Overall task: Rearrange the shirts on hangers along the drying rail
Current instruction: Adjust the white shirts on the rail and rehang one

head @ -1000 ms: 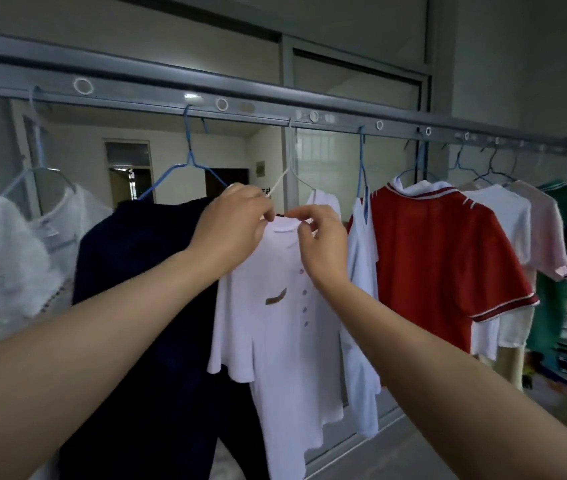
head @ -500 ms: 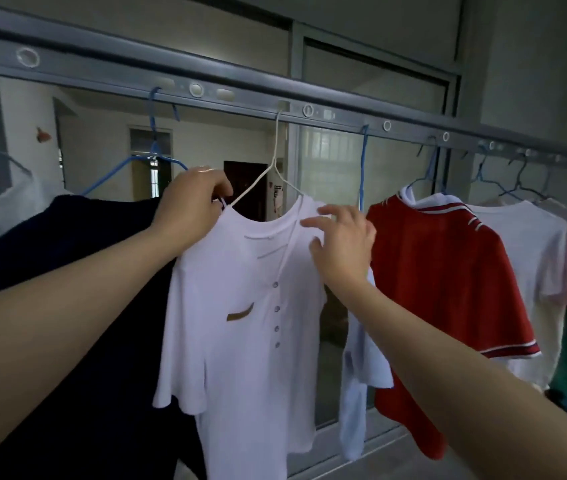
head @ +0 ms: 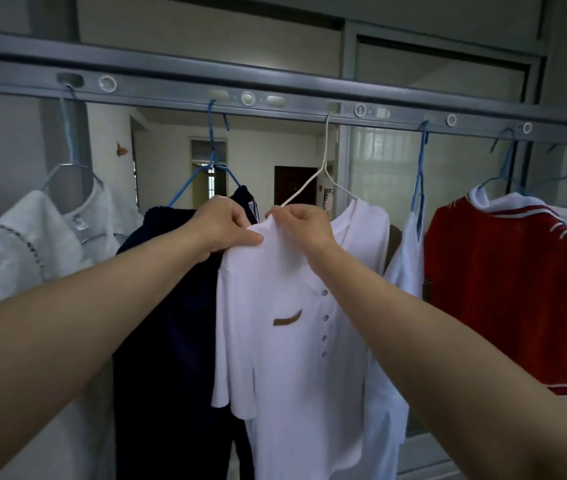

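A white buttoned shirt [head: 285,327] with a brown chest mark hangs on a white wire hanger [head: 323,174] hooked into the grey drying rail [head: 178,84]. My left hand [head: 221,225] pinches the shirt's left shoulder fabric. My right hand [head: 301,225] grips the same shoulder at the hanger's left arm. A dark navy garment [head: 171,306] on a blue hanger [head: 211,161] hangs just left of it, partly behind my left hand.
A white lace-trimmed shirt [head: 32,244] hangs at far left. To the right hang a pale blue garment [head: 410,258] on a blue hanger, a red shirt [head: 514,289] with white collar, and more hangers. Behind the rail are glass doors and a room.
My right hand crossed from the shirt's right shoulder to its left shoulder, beside my left hand. The view shifted left and the white shirt now faces me more squarely.
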Demonstrator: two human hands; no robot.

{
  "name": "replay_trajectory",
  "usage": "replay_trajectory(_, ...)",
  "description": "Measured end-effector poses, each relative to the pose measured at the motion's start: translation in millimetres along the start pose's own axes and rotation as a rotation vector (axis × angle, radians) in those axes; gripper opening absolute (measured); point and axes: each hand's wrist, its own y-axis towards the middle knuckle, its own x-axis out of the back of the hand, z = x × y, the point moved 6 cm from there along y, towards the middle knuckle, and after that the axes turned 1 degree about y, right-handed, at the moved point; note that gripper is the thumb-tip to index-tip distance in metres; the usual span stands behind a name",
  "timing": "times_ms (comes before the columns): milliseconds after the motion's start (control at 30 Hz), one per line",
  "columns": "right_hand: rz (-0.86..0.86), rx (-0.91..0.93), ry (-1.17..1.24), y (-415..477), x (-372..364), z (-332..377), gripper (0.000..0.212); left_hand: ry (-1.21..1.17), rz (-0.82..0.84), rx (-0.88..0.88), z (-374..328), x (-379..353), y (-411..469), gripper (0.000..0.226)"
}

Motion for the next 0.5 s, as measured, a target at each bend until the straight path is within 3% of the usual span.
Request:
replay_trajectory(100, 0.078, 0.018, 0.106, 5.0, -7.6, 10.5, 0.032, 0.22, -0.154, -0.116, -10.3, 10.9, 9.5, 0.019)
replay_trajectory(233, 0.106, 0.137, 0.061, 9.0, -12.9, 17.3, 0.027, 0.282, -0.126, -0.191, -11.5, 9.4, 16.8, 0.014)
replay_trajectory(333, -0.177, 0.255, -0.003, 19.7, 15.4, 6.5, 0.019, 0.261, -0.099, -0.247, -4.1, 25.4, 18.2, 0.012)
replay_trajectory(400, -0.492, 0.181, -0.13, 24.8, 54.8, -12.3, 0.031, 0.276, -0.094, -0.287, -2.0, 40.6, 18.0, 0.021)
replay_trajectory(433, -0.563, 0.117, -0.222, 28.0, 72.2, -24.4, 0.038, 0.283, -0.086, -0.306, -2.8, 46.6, 17.4, 0.03)
replay_trajectory(500, -0.454, -0.02, -0.383, 42.1, 88.5, -52.3, 0.048, 0.281, -0.072, -0.309, -1.1, 57.4, 15.3, 0.039)
